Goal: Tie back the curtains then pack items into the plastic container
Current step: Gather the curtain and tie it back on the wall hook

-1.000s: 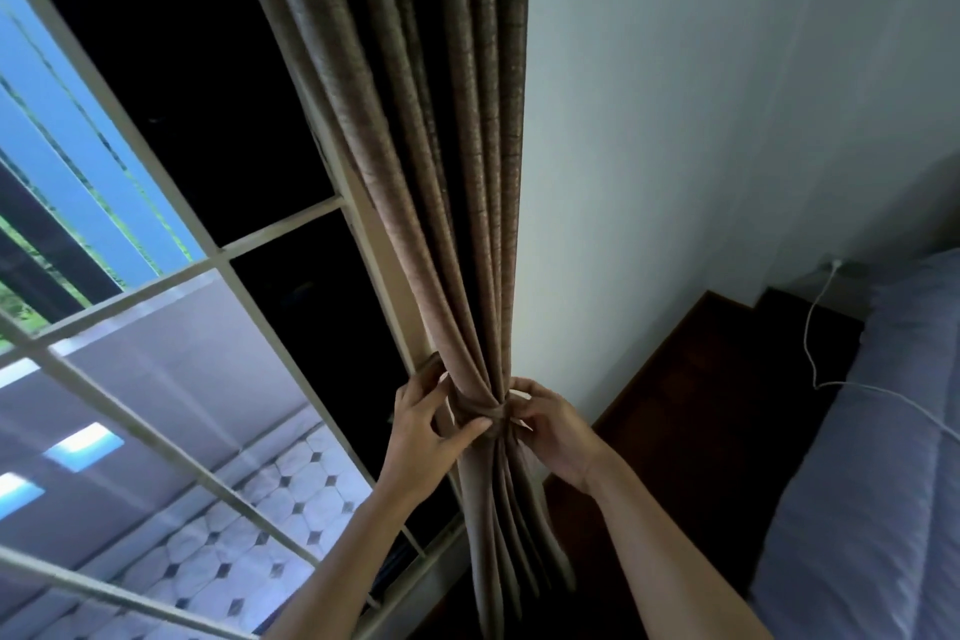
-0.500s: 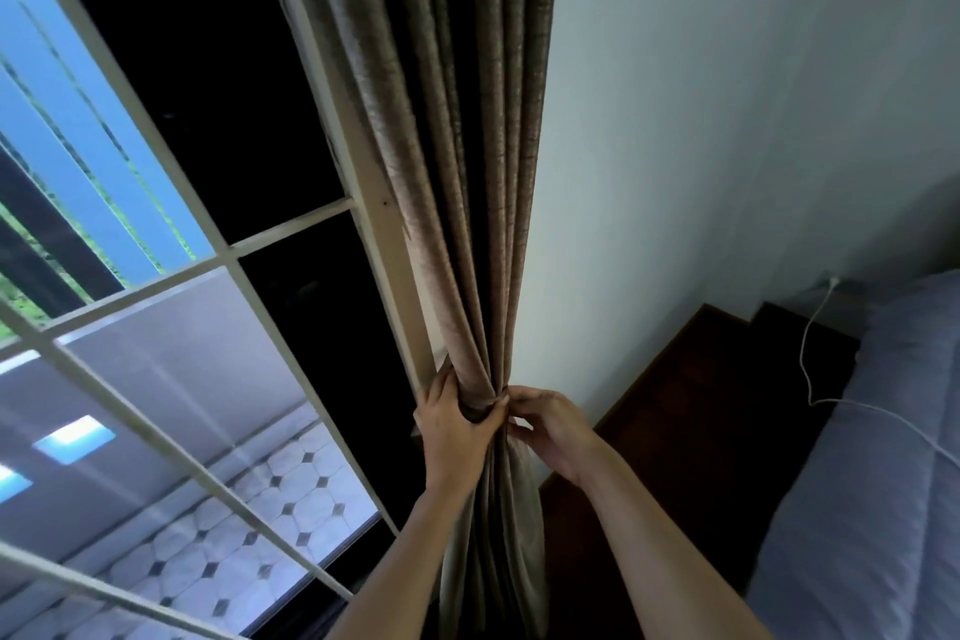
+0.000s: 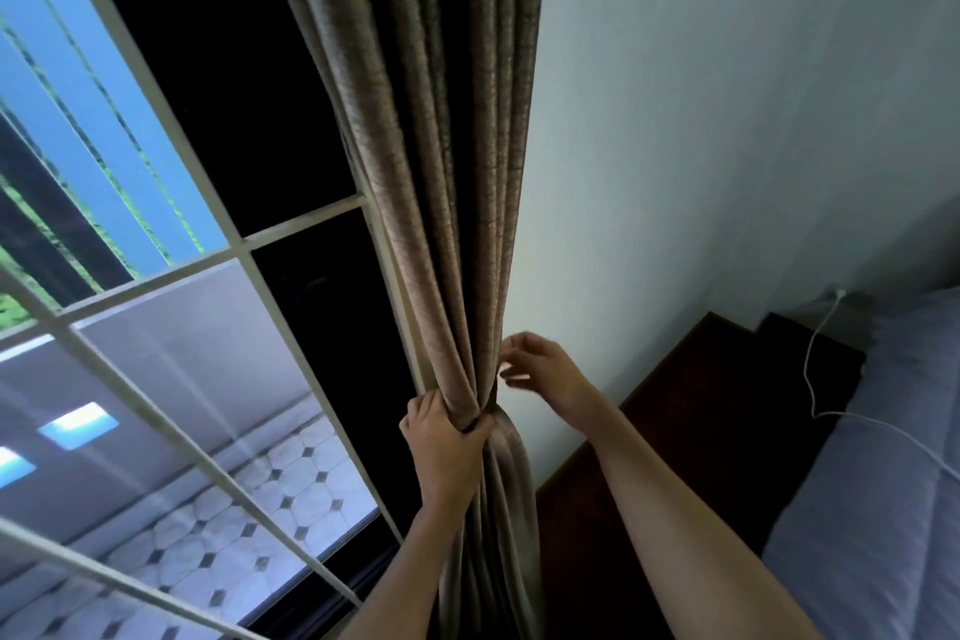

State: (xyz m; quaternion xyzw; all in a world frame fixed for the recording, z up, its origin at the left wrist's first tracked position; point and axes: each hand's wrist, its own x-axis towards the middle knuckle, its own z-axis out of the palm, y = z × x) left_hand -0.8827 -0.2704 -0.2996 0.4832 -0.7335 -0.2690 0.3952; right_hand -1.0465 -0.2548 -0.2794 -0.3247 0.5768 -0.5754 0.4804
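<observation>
Risk noted: curtain [image 3: 447, 276], gathered beside the window frame [image 3: 218, 252], is gripped by 1 hand only, left hand [image 3: 441, 437], while right hand [image 3: 540, 369] hovers released, so the bundle may slip and spread.

The curtain [image 3: 441, 203] was coarse, matt woven cloth; the window bars [image 3: 291, 231] smooth painted metal, the wall [image 3: 701, 120] matt, the bedding [image 3: 883, 509] soft quilted fabric.

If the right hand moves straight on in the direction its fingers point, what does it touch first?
Most likely the curtain: the right hand points its loosely curled fingers left at the gathered folds, just above where the left hand grips them. Depth is unclear; it may pass behind, toward the wall.
</observation>
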